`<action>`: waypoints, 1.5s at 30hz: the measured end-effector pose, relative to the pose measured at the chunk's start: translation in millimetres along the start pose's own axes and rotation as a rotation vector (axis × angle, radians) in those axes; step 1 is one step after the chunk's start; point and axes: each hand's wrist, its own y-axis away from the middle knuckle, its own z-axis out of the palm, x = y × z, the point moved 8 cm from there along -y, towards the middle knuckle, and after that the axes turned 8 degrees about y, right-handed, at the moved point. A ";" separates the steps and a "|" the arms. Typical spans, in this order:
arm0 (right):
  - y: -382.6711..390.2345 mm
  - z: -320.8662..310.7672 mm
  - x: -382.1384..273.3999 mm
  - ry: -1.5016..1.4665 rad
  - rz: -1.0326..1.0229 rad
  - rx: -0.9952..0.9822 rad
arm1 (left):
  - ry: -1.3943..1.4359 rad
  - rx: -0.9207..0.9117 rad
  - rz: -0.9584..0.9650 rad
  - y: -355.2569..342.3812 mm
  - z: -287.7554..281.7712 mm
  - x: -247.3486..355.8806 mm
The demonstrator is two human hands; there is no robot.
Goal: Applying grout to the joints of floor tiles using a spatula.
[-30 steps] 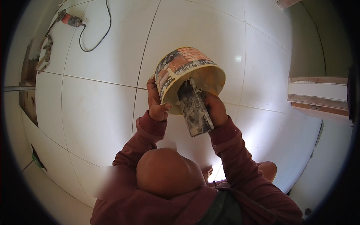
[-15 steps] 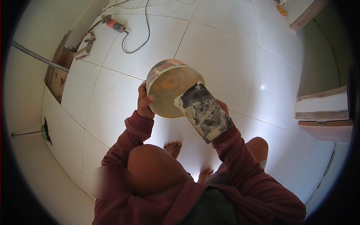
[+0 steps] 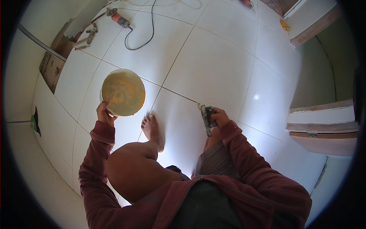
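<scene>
My left hand (image 3: 105, 112) grips the lower edge of a round plastic bucket (image 3: 132, 77), fingers under it and thumb at the rim. The bucket is tipped so that its inside faces me; a thin yellowish-grey residue coats the bottom. Well apart from it, my right hand (image 3: 220, 116) is closed round a plastering trowel (image 3: 205, 119). Pale, wet-looking filler clings to the trowel's dark blade, which is turned nearly edge-on and stands above my right knee.
White tiles (image 3: 213, 65) cover the floor. An angle grinder (image 3: 119, 19) with a black cord lies at the far left, beside hand tools (image 3: 90, 36). To the right stands a white boxed ledge (image 3: 324, 119) with brown edges. My bare left foot (image 3: 151, 131) is between my hands.
My hands have drawn apart: the bucket has moved left, and the trowel has come away from its rim to the right, turning edge-on. My left foot has shifted left and forward.
</scene>
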 end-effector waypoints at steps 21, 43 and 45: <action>-95.8 27.5 28.5 1.159 -0.117 0.115 | 0.351 0.113 0.216 5.7 -111.3 -76.3; -65.3 12.2 46.2 0.929 0.048 0.163 | 0.447 -0.016 0.150 -3.2 -88.9 -85.5; -61.3 10.7 39.7 0.910 0.015 0.260 | 0.434 -0.021 0.160 -2.5 -87.1 -85.8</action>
